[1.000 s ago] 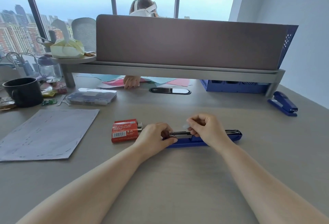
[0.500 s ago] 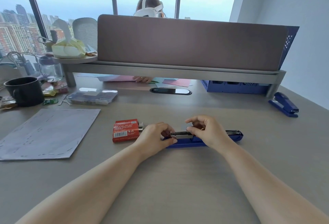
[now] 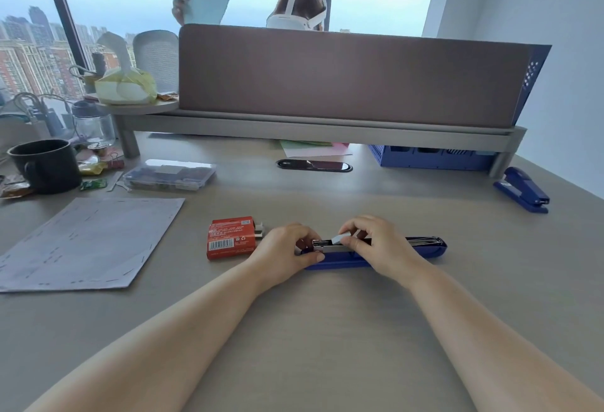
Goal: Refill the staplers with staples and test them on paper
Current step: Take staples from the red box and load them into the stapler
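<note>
Opened stapler (image 3: 341, 262) lying flat mid-desk (image 3: 327, 330); left hand (image 3: 287, 251) gripping its left end, curled fingers steadying it; right hand (image 3: 376, 245) pinching a staple strip (image 3: 336, 239) over the metal channel; the strip is probably light, brittle and slippery, so side-holding seems advisable; staple box (image 3: 231, 237) crowding the left; bare desk lying rightward.

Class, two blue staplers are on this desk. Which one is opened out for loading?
The near stapler, beside the red staple box: it lies opened flat, its metal channel showing. The far stapler, towards the desk's right edge, is folded shut.
</note>
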Demonstrator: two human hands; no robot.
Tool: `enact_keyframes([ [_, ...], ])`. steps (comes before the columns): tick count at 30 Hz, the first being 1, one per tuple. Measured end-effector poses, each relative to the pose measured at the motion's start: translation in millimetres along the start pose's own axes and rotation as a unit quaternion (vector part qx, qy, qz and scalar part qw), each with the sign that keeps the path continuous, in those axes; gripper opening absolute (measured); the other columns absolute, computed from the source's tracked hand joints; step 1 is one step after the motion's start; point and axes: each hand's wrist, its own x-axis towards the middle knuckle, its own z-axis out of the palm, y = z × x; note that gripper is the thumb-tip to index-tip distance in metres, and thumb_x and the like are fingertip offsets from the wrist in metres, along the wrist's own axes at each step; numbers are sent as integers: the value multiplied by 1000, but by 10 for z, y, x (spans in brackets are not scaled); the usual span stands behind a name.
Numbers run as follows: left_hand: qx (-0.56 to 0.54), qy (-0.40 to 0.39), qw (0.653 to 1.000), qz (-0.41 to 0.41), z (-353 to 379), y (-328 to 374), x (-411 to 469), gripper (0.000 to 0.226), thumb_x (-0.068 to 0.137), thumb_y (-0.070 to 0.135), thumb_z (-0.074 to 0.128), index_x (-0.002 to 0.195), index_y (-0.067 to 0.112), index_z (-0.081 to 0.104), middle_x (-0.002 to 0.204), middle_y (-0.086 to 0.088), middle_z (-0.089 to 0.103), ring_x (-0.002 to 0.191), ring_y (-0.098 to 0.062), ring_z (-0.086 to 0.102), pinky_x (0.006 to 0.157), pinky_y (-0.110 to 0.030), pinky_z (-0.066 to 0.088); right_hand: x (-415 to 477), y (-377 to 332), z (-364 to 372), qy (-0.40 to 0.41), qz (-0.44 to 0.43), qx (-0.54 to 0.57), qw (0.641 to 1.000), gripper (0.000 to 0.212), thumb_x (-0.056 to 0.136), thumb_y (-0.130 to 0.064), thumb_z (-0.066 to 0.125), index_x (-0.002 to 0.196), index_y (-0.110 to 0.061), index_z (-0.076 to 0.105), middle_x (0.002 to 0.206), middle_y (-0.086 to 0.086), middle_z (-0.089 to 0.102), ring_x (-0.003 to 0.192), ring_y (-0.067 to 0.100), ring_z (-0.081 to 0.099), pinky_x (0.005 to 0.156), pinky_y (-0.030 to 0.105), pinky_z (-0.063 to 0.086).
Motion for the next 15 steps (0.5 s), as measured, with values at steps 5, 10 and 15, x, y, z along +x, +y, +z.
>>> enact_keyframes([
  [5, 5, 5, 1000, 4, 6, -1, 1, 20, 79, 28, 69, 98, 21, 66, 93, 9, 58, 86, -15, 60, 73, -20, 48, -1, -1, -8, -8, -2, -10, 1000, 8, 86, -20, 60, 86, -15, 66, 79, -4, 59, 73, 15, 53, 74, 34, 45],
  [10, 8, 4, 1000, 4, 6, 5, -4, 20, 80, 28, 69, 98, 21, 66, 92, 9, 57, 84, -14, 59, 74, -23, 49, 0, 5, -15, -12, -1, -22, 1000, 8, 86, -19, 60, 89, -15, 66, 78, -6, 58, 75, 17, 54, 75, 34, 45],
  [15, 6, 2, 1000, 5, 1, -2, -5, 19, 79, 27, 69, 97, 20, 66, 91, 9, 57, 88, -18, 61, 80, -31, 53, -3, -6, -24, -14, 3, -18, 1000, 9, 86, -19, 59, 90, -14, 66, 82, -1, 62, 76, 15, 54, 70, 22, 41],
])
